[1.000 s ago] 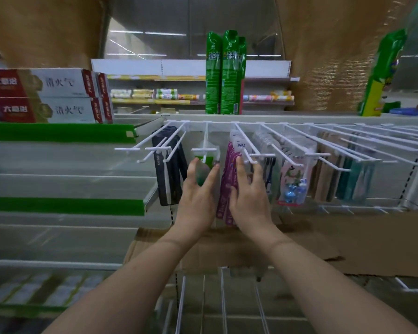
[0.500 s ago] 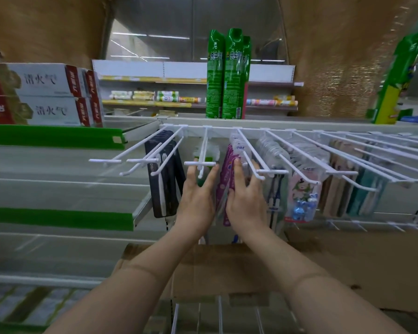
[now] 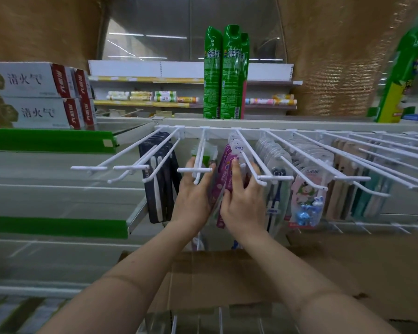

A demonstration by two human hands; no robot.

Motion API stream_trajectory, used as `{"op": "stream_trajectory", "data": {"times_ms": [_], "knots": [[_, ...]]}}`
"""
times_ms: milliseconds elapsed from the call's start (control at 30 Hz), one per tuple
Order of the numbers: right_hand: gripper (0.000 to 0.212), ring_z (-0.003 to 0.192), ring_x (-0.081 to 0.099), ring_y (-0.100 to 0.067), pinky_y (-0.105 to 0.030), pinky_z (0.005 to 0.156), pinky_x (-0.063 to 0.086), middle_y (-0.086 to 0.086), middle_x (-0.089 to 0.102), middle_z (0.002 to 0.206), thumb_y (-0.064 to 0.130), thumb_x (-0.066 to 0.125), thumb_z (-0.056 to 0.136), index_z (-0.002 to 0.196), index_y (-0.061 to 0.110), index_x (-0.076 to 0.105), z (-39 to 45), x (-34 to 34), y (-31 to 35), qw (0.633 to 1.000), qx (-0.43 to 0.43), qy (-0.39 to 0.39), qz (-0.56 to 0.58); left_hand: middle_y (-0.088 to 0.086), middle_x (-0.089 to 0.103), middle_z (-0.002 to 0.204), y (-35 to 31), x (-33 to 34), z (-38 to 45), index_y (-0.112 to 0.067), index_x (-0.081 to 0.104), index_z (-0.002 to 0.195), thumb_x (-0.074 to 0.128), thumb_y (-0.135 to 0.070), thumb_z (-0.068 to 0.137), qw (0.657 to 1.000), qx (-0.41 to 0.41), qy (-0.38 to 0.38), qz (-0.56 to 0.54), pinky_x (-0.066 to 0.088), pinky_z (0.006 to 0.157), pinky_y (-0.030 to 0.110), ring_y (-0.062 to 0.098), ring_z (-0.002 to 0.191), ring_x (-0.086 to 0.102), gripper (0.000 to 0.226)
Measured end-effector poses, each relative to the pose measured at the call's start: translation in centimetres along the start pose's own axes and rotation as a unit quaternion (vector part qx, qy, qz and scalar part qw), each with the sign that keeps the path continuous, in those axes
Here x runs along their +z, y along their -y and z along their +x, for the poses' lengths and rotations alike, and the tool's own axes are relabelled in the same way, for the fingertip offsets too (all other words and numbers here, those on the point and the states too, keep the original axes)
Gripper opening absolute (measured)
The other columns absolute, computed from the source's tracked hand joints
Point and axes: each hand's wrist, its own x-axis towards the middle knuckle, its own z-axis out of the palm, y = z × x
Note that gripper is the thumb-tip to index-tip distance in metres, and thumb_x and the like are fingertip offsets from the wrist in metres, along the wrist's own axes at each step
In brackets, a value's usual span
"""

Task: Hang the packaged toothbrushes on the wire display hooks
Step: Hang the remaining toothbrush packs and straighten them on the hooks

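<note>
Toothbrushes [image 3: 223, 179] in purple packs hang on a hook [image 3: 250, 160]; the left hand [image 3: 193, 196] and right hand [image 3: 241, 201] press them between flat, straight fingers.

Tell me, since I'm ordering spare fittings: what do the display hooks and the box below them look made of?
The display hooks look like metal wire with a glossy white coating: thin, rigid and evenly white. The box looks like plain corrugated cardboard: matte brown, with creased flaps.
</note>
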Motion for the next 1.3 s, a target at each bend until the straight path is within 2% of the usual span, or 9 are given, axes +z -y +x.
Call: {"op": "stream_trajectory", "data": {"times_ms": [100, 233, 333, 400, 600, 867, 1133, 1300], "knots": [[0.071, 0.132, 0.04, -0.042, -0.049, 0.103, 0.046, -0.024, 0.032, 0.148, 0.017, 0.065, 0.089, 0.154, 0.012, 0.036, -0.7, -0.3, 0.2, 1.0, 0.003, -0.02, 0.0, 0.011, -0.002, 0.167, 0.1, 0.0, -0.3, -0.031, 0.031, 0.158, 0.057, -0.003, 0.093, 1.0, 0.004, 0.001, -0.002, 0.04, 0.113, 0.046, 0.037, 0.153, 0.016, 0.075], [0.078, 0.13, 0.045, -0.043, -0.053, 0.101, 0.048, -0.025, 0.034, 0.148, 0.023, 0.064, 0.09, 0.156, 0.017, 0.022, -1.8, -1.0, 0.3, 0.999, 0.019, 0.0, 0.03, 0.009, -0.001, 0.166, -0.3, 0.0, -0.7, -0.037, 0.025, 0.159, 0.056, -0.001, 0.094, 0.999, -0.025, 0.018, 0.017, 0.046, 0.107, 0.046, 0.036, 0.149, 0.023, 0.081], [0.079, 0.129, 0.045, -0.043, -0.055, 0.1, 0.048, -0.026, 0.036, 0.147, 0.024, 0.066, 0.089, 0.154, 0.015, 0.021, -2.4, -1.3, 0.6, 0.999, 0.022, -0.001, 0.049, 0.013, 0.004, 0.165, -0.4, -0.1, -1.2, -0.034, 0.025, 0.16, 0.057, -0.005, 0.094, 0.999, -0.029, 0.017, 0.024, 0.051, 0.099, 0.05, 0.038, 0.138, 0.036, 0.078], [0.079, 0.13, 0.044, -0.043, -0.057, 0.101, 0.047, -0.027, 0.036, 0.146, 0.023, 0.067, 0.088, 0.153, 0.014, 0.022, -2.7, -1.5, 1.0, 0.998, 0.027, -0.002, 0.059, 0.014, 0.005, 0.164, -0.4, -0.1, -1.6, -0.029, 0.027, 0.16, 0.056, -0.008, 0.095, 0.999, -0.024, 0.014, 0.02, 0.05, 0.099, 0.05, 0.038, 0.134, 0.04, 0.074], [0.076, 0.131, 0.042, -0.046, -0.057, 0.102, 0.047, -0.029, 0.036, 0.145, 0.023, 0.07, 0.086, 0.15, 0.01, 0.03, -2.8, -1.8, 1.1, 0.999, 0.029, -0.011, 0.04, 0.012, 0.002, 0.168, -0.4, -0.4, -2.8, -0.021, 0.032, 0.159, 0.059, -0.008, 0.096, 0.999, -0.021, 0.016, 0.026, 0.039, 0.115, 0.047, 0.034, 0.148, 0.026, 0.07], [0.076, 0.132, 0.043, -0.037, -0.051, 0.101, 0.049, -0.023, 0.034, 0.149, 0.035, 0.063, 0.092, 0.155, 0.015, 0.025, -2.9, -2.1, 0.8, 0.998, 0.033, 0.017, 0.051, 0.005, -0.004, 0.169, -0.5, -0.4, -2.4, -0.028, 0.024, 0.161, 0.06, -0.014, 0.097, 0.997, -0.031, 0.045, 0.059, 0.047, 0.106, 0.042, 0.03, 0.146, 0.028, 0.075], [0.078, 0.128, 0.045, -0.037, -0.051, 0.098, 0.05, -0.022, 0.033, 0.148, 0.035, 0.062, 0.093, 0.157, 0.019, 0.021, -2.9, -1.9, 0.6, 0.997, 0.037, 0.04, 0.045, -0.001, -0.013, 0.167, -0.6, -0.5, -1.8, -0.033, 0.012, 0.162, 0.057, -0.02, 0.098, 0.991, -0.062, 0.084, 0.081, 0.037, 0.116, 0.041, 0.028, 0.147, 0.022, 0.08], [0.078, 0.125, 0.047, -0.037, -0.052, 0.095, 0.051, -0.022, 0.035, 0.145, 0.034, 0.062, 0.092, 0.156, 0.021, 0.019, -2.8, -2.1, 0.6, 0.997, 0.037, 0.046, 0.047, 0.003, -0.008, 0.167, -0.9, -1.1, -0.8, -0.032, 0.013, 0.162, 0.058, -0.024, 0.097, 0.988, -0.066, 0.108, 0.089, 0.034, 0.118, 0.041, 0.03, 0.148, 0.021, 0.08]]}}
